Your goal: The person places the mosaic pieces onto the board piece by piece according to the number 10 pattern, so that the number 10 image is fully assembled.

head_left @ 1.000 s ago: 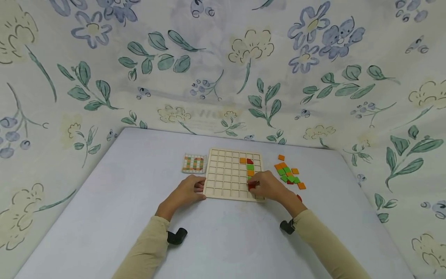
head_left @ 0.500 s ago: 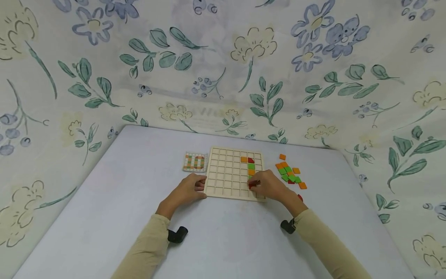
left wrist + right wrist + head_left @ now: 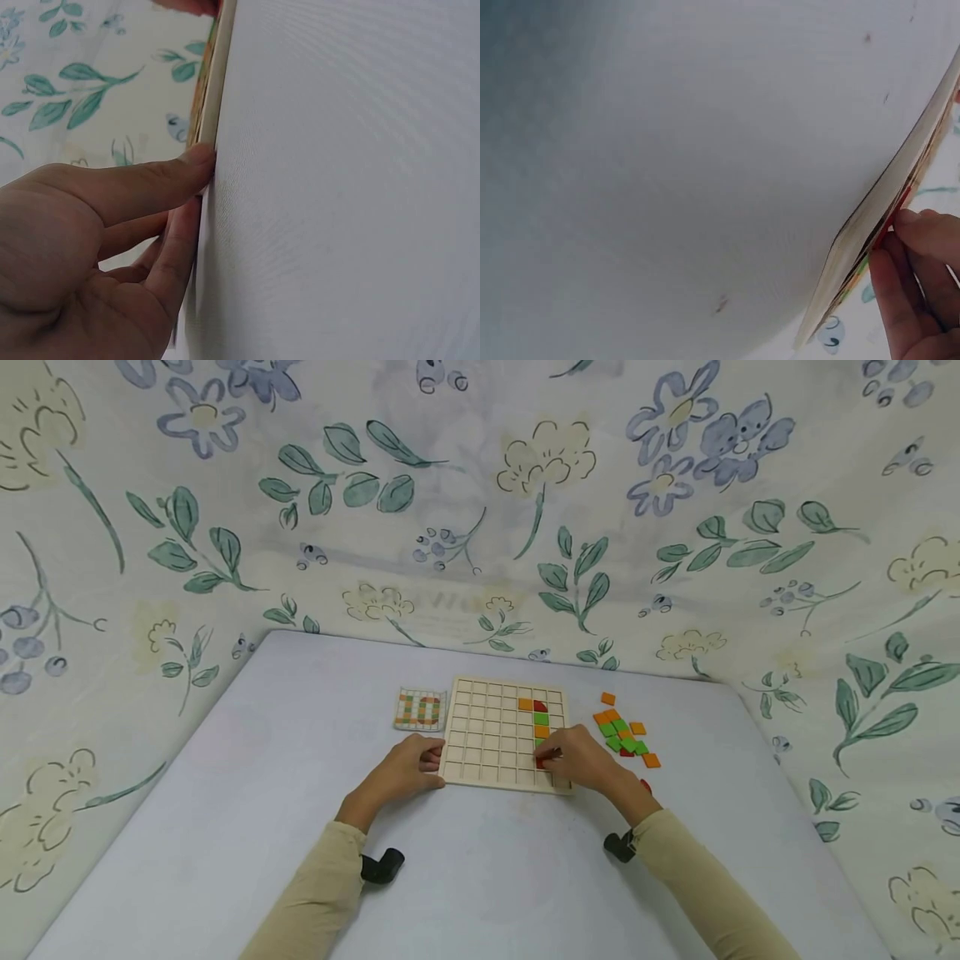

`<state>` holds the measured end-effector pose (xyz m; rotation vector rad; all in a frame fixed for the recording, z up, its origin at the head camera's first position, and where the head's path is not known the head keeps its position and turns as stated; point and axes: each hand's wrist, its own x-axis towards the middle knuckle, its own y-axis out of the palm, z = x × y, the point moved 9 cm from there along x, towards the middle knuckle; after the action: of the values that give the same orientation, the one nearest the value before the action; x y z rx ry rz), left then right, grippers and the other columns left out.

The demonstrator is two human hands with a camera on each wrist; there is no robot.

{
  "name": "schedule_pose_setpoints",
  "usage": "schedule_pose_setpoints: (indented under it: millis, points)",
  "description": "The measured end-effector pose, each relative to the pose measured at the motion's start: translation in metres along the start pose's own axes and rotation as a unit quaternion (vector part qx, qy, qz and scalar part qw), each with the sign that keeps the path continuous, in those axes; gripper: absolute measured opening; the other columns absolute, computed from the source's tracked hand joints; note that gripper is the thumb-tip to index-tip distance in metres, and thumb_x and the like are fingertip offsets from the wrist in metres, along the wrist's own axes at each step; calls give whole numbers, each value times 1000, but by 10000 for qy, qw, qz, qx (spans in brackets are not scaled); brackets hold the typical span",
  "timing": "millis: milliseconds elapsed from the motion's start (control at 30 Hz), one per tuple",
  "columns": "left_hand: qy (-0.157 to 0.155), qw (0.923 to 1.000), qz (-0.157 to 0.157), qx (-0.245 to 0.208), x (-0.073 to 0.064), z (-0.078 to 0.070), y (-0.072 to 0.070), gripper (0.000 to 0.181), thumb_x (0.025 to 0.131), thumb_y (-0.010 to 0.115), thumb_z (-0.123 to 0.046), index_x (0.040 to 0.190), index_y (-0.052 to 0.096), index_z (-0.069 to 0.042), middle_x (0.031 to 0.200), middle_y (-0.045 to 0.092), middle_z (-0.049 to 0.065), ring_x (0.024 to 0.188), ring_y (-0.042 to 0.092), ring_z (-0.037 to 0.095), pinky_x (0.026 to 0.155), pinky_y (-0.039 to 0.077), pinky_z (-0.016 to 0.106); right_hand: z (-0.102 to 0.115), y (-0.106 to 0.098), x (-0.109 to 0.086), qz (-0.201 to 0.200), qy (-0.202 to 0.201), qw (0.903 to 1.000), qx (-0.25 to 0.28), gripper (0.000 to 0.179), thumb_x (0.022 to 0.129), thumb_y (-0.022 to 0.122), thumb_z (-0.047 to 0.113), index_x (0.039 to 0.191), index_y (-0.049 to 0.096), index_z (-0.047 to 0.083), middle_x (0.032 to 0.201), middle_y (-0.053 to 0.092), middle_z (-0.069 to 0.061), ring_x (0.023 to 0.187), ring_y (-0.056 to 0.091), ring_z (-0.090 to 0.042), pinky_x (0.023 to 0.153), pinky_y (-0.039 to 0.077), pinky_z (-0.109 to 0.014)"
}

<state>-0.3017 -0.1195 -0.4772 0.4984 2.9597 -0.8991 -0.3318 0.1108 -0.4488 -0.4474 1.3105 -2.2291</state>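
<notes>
A light wooden grid board (image 3: 481,734) lies flat on the table. At its near left corner, my left hand (image 3: 401,771) holds the edge, the thumb (image 3: 169,178) at the corner and the fingers along the side. My right hand (image 3: 583,757) pinches a red tile (image 3: 540,763) low in a column toward the board's right side; the fingers partly cover it. Above it in that column sit a green tile (image 3: 541,718), an orange tile (image 3: 542,732) and a rounded red tile (image 3: 540,706) at the top, with another orange tile (image 3: 523,703) to its left.
Left of the board lies a small pattern card (image 3: 420,709) with a coloured grid. Loose orange, green and red tiles (image 3: 615,727) are heaped on the right. A lone red piece (image 3: 646,786) is partly hidden by the right forearm. A floral cloth (image 3: 480,568) hangs behind the table.
The right fingers shift very slightly on the red tile, and the head view moves a little. The left hand and the board stay as they were.
</notes>
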Motion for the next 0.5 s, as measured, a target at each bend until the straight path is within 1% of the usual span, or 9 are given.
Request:
schedule_pose_setpoints:
  millis: [167,233,267,367,433,500]
  points:
    - [-9,10000,-6,-6,1,0,0,67,76,78,10,135,47,13,111,51,14,103,57,26,86,56,24,1,-1,0,40,-186,9998,-53,16,85,74,6,100,78,10,95,72,3,87,63,-8,74,56,-22]
    - [-13,10000,-17,22,1,1,0,66,76,78,10,134,48,13,111,51,14,103,58,26,87,56,25,0,-4,0,36,-303,9995,10,16,85,74,6,100,78,9,95,72,2,87,64,-10,75,57,-23]
    - [-13,10000,-20,43,1,1,0,66,76,78,9,134,48,13,111,51,14,104,58,26,87,56,25,-3,-5,-1,21,-295,9995,82,16,85,74,7,100,78,8,96,72,1,87,64,-11,75,57,-24]
    - [-21,10000,-12,96,0,2,1,65,76,78,9,134,48,12,110,50,14,104,58,26,88,56,25,-19,-14,-4,-67,-48,9984,564,17,87,72,6,103,76,4,100,71,-3,91,65,-15,79,58,-25]
    - [-46,9999,-20,113,0,2,1,65,77,78,8,135,48,12,110,50,13,104,58,26,88,56,25,-34,-25,-8,-288,252,9958,827,18,87,71,4,105,75,2,103,71,-6,93,67,-19,80,59,-27]
    - [-75,9999,-37,122,0,2,1,65,77,78,8,135,48,11,110,50,13,105,58,26,88,55,25,-49,-39,-13,-534,532,9924,970,19,88,70,2,107,73,0,105,71,-9,94,67,-22,80,60,-30]
